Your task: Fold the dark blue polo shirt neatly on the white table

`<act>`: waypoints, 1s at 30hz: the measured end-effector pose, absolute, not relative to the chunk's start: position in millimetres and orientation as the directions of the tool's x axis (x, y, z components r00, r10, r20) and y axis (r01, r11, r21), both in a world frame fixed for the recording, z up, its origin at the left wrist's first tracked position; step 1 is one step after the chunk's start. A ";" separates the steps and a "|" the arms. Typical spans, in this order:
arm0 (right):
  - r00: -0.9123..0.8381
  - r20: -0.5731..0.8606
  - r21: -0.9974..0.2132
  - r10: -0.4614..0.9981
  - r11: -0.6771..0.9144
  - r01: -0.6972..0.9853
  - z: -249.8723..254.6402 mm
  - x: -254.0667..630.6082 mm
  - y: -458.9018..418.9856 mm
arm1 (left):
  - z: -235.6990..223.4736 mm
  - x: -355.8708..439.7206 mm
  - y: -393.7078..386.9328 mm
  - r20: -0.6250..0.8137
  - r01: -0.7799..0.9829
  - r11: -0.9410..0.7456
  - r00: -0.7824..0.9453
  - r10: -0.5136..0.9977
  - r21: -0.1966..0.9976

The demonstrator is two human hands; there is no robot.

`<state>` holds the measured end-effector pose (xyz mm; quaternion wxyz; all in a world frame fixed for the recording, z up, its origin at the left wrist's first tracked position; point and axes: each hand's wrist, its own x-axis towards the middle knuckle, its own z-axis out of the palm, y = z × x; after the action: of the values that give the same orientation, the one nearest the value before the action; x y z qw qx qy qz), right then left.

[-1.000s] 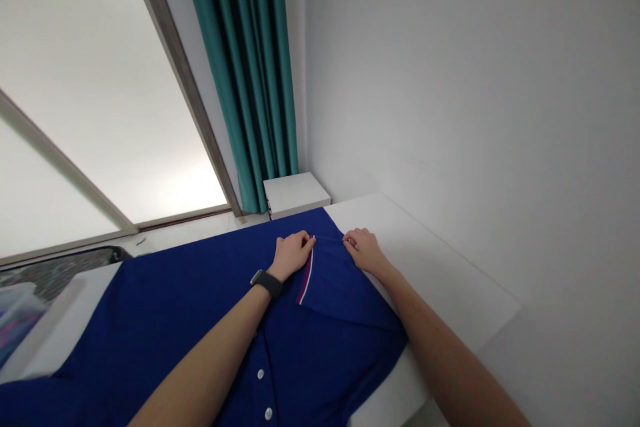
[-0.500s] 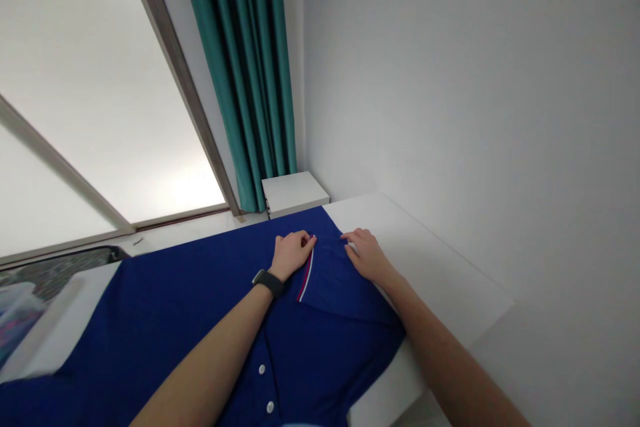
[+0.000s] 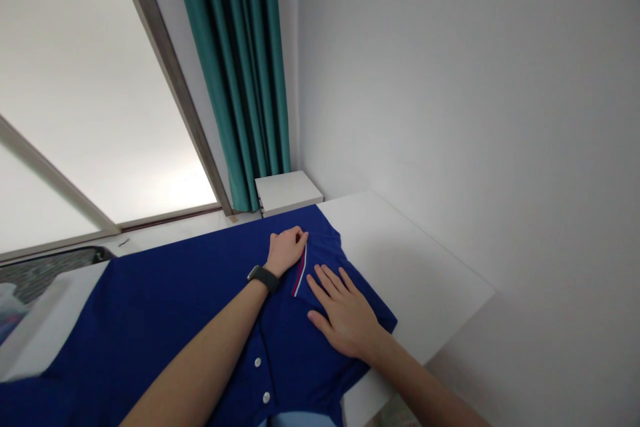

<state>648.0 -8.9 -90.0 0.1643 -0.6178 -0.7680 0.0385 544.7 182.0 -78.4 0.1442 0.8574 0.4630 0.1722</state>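
Fingers (image 3: 323, 287) of our right hand (image 3: 345, 320) spread open, palm down, on the front of a blue shirt (image 3: 190, 307), while our left hand (image 3: 285, 250), a dark watch (image 3: 265, 278) at its wrist, pinches the upper end of the shirt's red-and-white striped trim (image 3: 300, 273) between thumb and forefinger. We have the shirt laid out across a white table (image 3: 410, 273), its buttons (image 3: 258, 362) showing on the side nearest us. Just beyond the shirt's far edge stands a white cabinet (image 3: 289, 192), and farther past the shirt a green curtain (image 3: 245, 80) hangs in folds. Something light blue (image 3: 300, 420) shows at the shirt's near edge, too cut off for us to identify; a pale wall (image 3: 460, 113) rises beyond the table, to the shirt's right.
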 end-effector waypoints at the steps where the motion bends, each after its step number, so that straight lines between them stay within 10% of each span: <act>1: -0.184 0.203 -0.263 0.962 0.235 0.936 -88.7 648.1 -8.6 | -78.7 544.4 181.8 0.168 0.744 -0.534 0.513 0.842 0.403; 16: 0.026 0.145 -0.101 0.989 -0.012 0.995 -94.7 692.4 -23.1 | -75.5 545.6 172.9 0.382 0.666 -0.726 0.634 0.672 0.173; 30: -0.004 0.179 -0.120 0.984 0.026 0.992 -90.8 689.2 -25.7 | -71.4 616.6 174.4 0.160 0.472 -0.881 0.868 0.469 0.026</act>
<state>689.2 -25.7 -90.8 0.1065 -0.6975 -0.7083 -0.0202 616.6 174.4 -71.4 -0.0071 0.9665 0.2434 0.0811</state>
